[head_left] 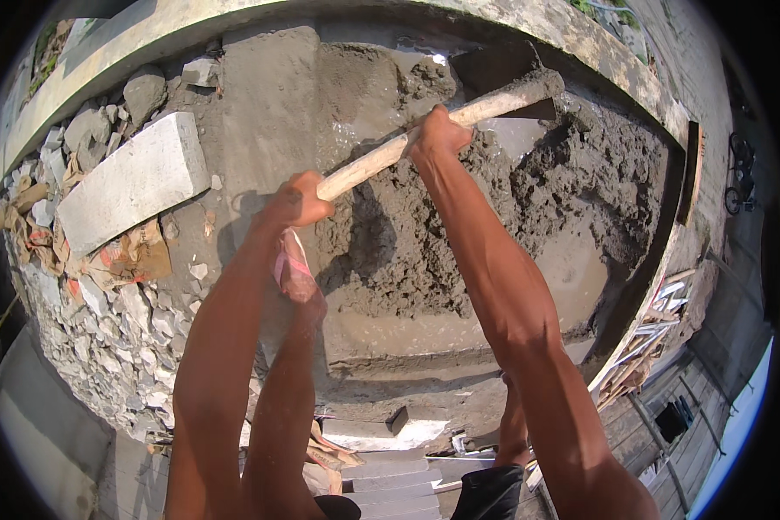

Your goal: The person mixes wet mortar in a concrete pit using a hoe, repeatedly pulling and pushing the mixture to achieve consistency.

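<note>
A hoe with a thick, pale wooden handle (pixel 368 167) slants across the upper middle, its far end to the right and caked in mud. My left hand (pixel 302 201) is wrapped round the handle's near end. Further up the shaft, my right hand (pixel 442 134) grips it too. The hoe's dark metal blade (pixel 497 68) shows behind the handle's far end, above the wet mix. Below it lies lumpy grey wet mortar (pixel 425 234), heaped higher on the right (pixel 594 173), with smooth watery patches around it.
A low concrete wall (pixel 615 61) curves along the back and right. A white block (pixel 134 184), torn sacks (pixel 139 251) and broken rubble (pixel 121 334) lie on the left. My foot with a pink-and-white strap (pixel 292 260) stands beside the mix. Wood scraps (pixel 641 347) pile up at the right.
</note>
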{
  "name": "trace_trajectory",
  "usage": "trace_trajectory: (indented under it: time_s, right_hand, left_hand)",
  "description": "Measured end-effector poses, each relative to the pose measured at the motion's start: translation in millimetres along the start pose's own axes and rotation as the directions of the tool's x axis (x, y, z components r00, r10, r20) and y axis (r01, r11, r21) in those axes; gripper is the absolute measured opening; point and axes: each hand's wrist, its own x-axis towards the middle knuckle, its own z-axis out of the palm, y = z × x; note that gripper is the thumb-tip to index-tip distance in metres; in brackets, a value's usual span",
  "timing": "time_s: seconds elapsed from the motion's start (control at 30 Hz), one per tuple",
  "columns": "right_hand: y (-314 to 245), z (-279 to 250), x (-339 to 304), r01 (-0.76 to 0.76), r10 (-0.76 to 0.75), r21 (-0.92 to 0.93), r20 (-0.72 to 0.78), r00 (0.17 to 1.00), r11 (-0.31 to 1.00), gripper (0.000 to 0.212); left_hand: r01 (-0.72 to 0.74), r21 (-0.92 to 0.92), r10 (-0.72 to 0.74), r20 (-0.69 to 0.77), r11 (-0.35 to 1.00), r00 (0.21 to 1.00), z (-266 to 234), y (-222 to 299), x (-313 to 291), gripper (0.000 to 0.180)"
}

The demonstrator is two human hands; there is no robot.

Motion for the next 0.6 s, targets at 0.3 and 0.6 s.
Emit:
trace_trajectory:
  time_s: [0.3, 0.6]
  right_hand:
    - [-7.4, 76.6, -30.9, -0.242, 0.228, 0.263, 0.082, 0.970, 0.934, 0.040]
    - [3.0, 61.9, -59.2, -0.348, 0.303, 0.224, 0.212, 0.929, 0.910, 0.026]
  left_hand:
    - [-0.069, 0.074, 0.067, 0.033, 0.995, 0.997, -150.5, -3.6, -9.2, 0.019]
    - [-0.210, 0.276, 0.288, -0.285, 0.938, 0.914, -118.5, -18.6, -68.3, 0.038]
